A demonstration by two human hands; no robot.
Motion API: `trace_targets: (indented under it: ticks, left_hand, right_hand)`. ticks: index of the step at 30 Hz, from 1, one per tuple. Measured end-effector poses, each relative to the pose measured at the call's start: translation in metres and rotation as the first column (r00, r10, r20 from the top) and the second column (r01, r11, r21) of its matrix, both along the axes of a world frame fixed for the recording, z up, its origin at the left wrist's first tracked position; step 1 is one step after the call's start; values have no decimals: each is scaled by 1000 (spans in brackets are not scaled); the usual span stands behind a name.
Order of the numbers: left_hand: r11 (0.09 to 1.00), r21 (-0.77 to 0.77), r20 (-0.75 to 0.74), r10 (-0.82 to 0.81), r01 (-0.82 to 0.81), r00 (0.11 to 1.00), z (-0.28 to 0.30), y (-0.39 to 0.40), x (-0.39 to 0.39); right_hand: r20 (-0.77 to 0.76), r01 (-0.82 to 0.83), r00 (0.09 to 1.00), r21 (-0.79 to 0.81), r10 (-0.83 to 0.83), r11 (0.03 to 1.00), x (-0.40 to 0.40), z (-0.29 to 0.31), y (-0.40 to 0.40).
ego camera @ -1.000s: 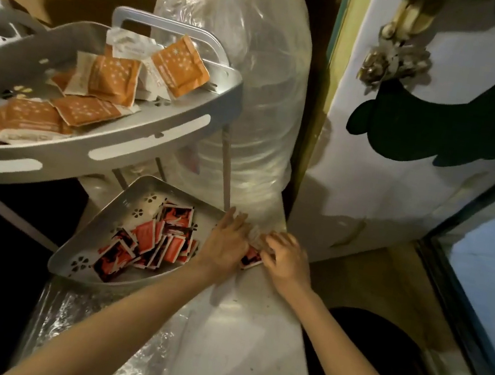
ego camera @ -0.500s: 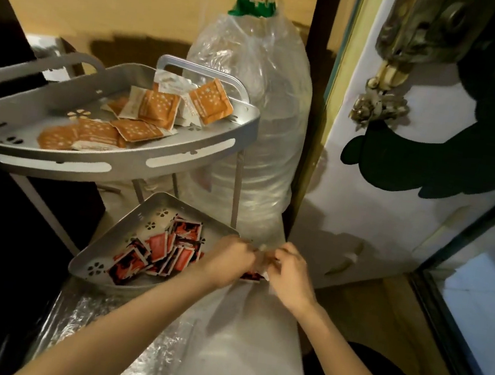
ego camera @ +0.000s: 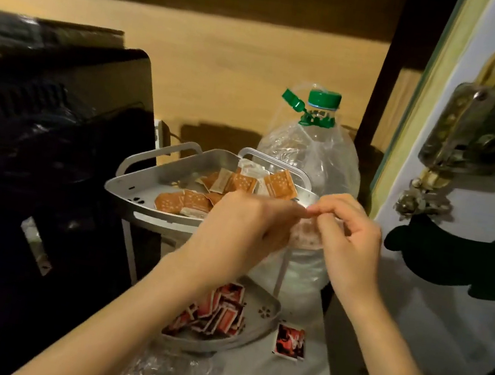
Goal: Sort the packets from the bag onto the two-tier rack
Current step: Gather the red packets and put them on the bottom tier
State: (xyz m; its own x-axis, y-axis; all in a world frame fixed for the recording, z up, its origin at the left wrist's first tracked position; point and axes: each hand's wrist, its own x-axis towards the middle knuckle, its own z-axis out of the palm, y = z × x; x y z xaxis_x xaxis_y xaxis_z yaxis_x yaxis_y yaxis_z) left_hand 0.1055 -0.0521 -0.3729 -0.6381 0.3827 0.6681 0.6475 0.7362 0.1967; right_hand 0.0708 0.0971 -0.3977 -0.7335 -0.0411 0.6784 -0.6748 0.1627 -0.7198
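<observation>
Packets: orange packets [ego camera: 233,185] lay on the rack's top tier [ego camera: 130,196], red packets [ego camera: 216,310] below; one stray red packet [ego camera: 289,341] sat beside it.
Hands: we raised our left hand [ego camera: 240,227] and right hand [ego camera: 351,233], fingertips pinching a clear, blurred bag [ego camera: 304,236] between them, probably to open it.

Place: I stood in a cramped home corner.
Beyond my hands: a big water bottle [ego camera: 309,170] stood against a wood-panelled wall [ego camera: 224,72].
Right of my hands: a painted door [ego camera: 457,312] carried a brass latch [ego camera: 469,136].
Left of my hands: a black appliance [ego camera: 39,142] sat.
</observation>
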Motion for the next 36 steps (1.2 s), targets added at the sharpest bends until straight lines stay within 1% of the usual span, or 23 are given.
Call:
trace_targets:
  ticks: [2, 4, 7, 11, 13, 16, 18, 20, 22, 23, 26, 30, 33, 36]
  left_hand:
    - [990, 122, -37, 78, -73, 996, 15, -17, -1]
    - [968, 182, -14, 181, -176, 983, 22, -35, -10]
    - [955, 124, 74, 261, -268, 963, 20, -55, -25]
    - [955, 8, 149, 292, -297, 945, 11, -68, -43]
    - [950, -53, 176, 312, -307, 934, 7, -70, -50]
    - [929, -96, 194, 370, -358, 908, 4, -72, -55]
    - [908, -123, 192, 418, -401, 888, 1, -71, -56]
    - [899, -136, 230, 438, -417, 869, -1, -69, -58]
    - [904, -138, 280, 427, -404, 860, -2, -68, -58]
    - [910, -135, 279, 413, -391, 867, -2, -67, -57]
    - [939, -100, 190, 343, -330, 920, -3, -64, -54]
    - [982, 18, 81, 188, -190, 979, -5, -41, -37]
    - [992, 79, 14, 95, -96, 995, -11, -16, -24]
    - [984, 180, 7, 7, -8, 1000, -28, 7, -14]
  right_hand:
    - [10, -53, 999, -9, 53, 999, -8, 13, -12]
    - [32, -68, 997, 48, 67, 997, -19, 18, -24]
    - [51, -81, 996, 214, 71, 973, -36, 15, -41]
    - [182, -182, 976, 393, 118, 901, -51, 12, -50]
    - [209, -180, 974, 497, 84, 849, -54, 13, -51]
    - [229, -172, 973, 625, 32, 762, -54, 18, -52]
    - [211, -151, 977, 674, 8, 723, -56, 19, -52]
    - [185, -135, 983, 704, 4, 697, -56, 18, -52]
    - [182, -144, 983, 708, 19, 691, -54, 17, -51]
    - [187, -154, 982, 696, 31, 701, -52, 17, -49]
    - [209, -204, 973, 592, 96, 780, -43, 18, -42]
    - [101, -177, 984, 460, 146, 870, -29, 12, -27]
    - [-13, -90, 995, 330, 99, 940, -19, -3, -11]
    - [-30, -24, 999, 234, 32, 972, -13, -29, 9]
